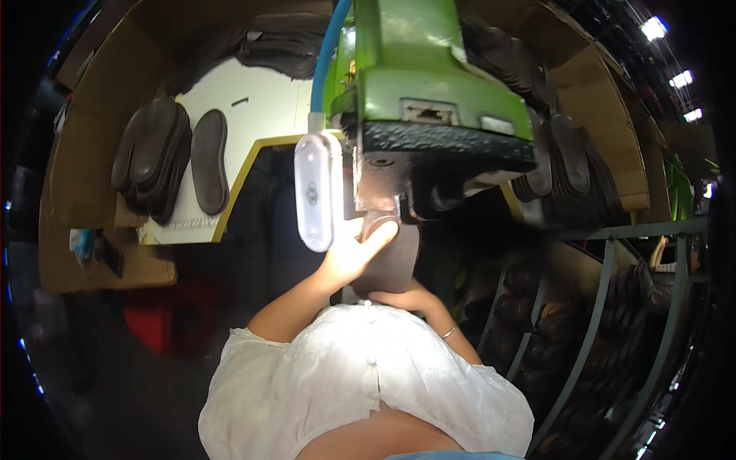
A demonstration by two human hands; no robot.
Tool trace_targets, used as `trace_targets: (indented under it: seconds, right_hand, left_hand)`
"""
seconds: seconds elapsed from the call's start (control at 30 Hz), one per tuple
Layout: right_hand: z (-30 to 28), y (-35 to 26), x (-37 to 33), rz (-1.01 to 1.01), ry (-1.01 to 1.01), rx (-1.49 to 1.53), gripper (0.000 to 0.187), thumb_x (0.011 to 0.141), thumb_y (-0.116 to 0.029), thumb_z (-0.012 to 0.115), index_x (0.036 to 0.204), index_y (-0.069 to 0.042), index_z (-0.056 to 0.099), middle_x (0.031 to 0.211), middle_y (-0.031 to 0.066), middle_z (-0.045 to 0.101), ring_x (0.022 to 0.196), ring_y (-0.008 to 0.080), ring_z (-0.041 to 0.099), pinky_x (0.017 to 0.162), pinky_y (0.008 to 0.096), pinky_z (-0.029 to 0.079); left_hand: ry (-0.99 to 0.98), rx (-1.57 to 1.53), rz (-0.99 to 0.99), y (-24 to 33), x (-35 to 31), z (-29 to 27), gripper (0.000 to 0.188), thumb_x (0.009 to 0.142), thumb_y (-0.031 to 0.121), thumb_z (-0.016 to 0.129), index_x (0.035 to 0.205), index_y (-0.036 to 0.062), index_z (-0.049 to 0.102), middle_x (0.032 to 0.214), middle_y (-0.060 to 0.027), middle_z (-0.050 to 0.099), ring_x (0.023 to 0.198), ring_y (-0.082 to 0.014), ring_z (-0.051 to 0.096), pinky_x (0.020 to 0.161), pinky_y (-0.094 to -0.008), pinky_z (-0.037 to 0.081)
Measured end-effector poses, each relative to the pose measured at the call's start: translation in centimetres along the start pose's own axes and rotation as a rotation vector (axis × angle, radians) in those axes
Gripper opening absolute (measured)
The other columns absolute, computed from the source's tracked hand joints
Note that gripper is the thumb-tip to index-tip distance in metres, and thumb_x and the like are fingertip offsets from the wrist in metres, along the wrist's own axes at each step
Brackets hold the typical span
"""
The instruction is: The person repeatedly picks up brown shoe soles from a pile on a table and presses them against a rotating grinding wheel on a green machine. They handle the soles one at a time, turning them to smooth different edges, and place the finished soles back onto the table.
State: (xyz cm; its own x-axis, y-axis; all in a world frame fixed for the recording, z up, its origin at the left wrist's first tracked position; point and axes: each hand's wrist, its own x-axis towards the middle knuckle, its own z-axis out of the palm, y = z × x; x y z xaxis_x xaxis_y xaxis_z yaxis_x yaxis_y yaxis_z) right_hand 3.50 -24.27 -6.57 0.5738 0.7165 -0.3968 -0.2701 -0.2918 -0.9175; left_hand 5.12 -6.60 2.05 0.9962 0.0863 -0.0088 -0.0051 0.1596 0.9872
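Note:
A dark brown shoe sole (395,264) is in both my hands, just under the head of a green machine (429,84). My left hand (354,251) grips its left side near the far end, thumb laid across the top. At the near end, close to my white top, my right hand (402,297) holds the sole from the right; most of its fingers are hidden underneath. The far tip of the sole reaches the machine's lower metal part (377,188), and the exact contact there cannot be made out.
A white lamp (318,192) hangs left of the machine head beside a blue hose (326,69). Stacked soles (157,157) and a single sole (209,161) lie on the white table (238,115), walled by cardboard (96,153). Right stands a metal rack (594,307) of soles; lower left, a red stool-like object (169,314).

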Motion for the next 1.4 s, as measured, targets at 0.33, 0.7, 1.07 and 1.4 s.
trace_targets:
  seconds: [0.33, 0.7, 1.07, 1.4]
  right_hand:
    - [-8.4, 1.4, -3.7, -0.034, 0.131, 0.083, 0.029, 0.064, -0.005, 0.075, 0.090, 0.002, 0.064, 0.085, 0.0052, 0.065, 0.078, 0.0126, 0.058, 0.073, 0.0269, 0.045]
    - [0.7, 1.5, 1.2, -0.024, -0.035, 0.135, 0.053, 0.068, -0.020, 0.076, 0.112, 0.001, 0.054, 0.109, 0.0122, 0.057, 0.102, 0.0203, 0.052, 0.087, 0.0309, 0.042]
    - [-9.8, -2.4, -5.2, -0.376, 0.453, 0.527, 0.036, 0.056, -0.004, 0.062, 0.091, 0.008, 0.060, 0.087, 0.0133, 0.064, 0.077, 0.0196, 0.062, 0.075, 0.0282, 0.047]
    - [-6.6, -6.0, -0.5, -0.593, 0.366, 0.627, 0.049, 0.063, -0.004, 0.059, 0.110, 0.004, 0.048, 0.100, 0.0125, 0.058, 0.091, 0.0185, 0.057, 0.083, 0.0284, 0.044]
  left_hand:
    - [0.014, -0.173, -0.169, -1.0, -1.5, 0.1, 0.022, 0.084, 0.017, 0.060, 0.098, 0.0003, 0.060, 0.085, -0.0025, 0.062, 0.073, -0.0071, 0.055, 0.064, -0.0210, 0.044]
    - [-0.045, -0.029, -0.113, 0.5, 0.4, 0.1, 0.020, 0.083, 0.014, 0.061, 0.096, -0.0003, 0.061, 0.086, -0.0057, 0.063, 0.079, -0.0107, 0.057, 0.073, -0.0262, 0.046]
    - [0.023, -0.236, -0.217, 0.1, -1.6, -2.3, 0.026, 0.081, 0.007, 0.063, 0.105, 0.0016, 0.056, 0.095, -0.0021, 0.058, 0.086, -0.0095, 0.054, 0.075, -0.0253, 0.046]
    - [0.178, -0.339, -0.085, -0.2, -3.5, -7.5, 0.027, 0.085, 0.010, 0.053, 0.109, -0.0001, 0.048, 0.097, -0.0036, 0.057, 0.088, -0.0072, 0.053, 0.079, -0.0228, 0.043]
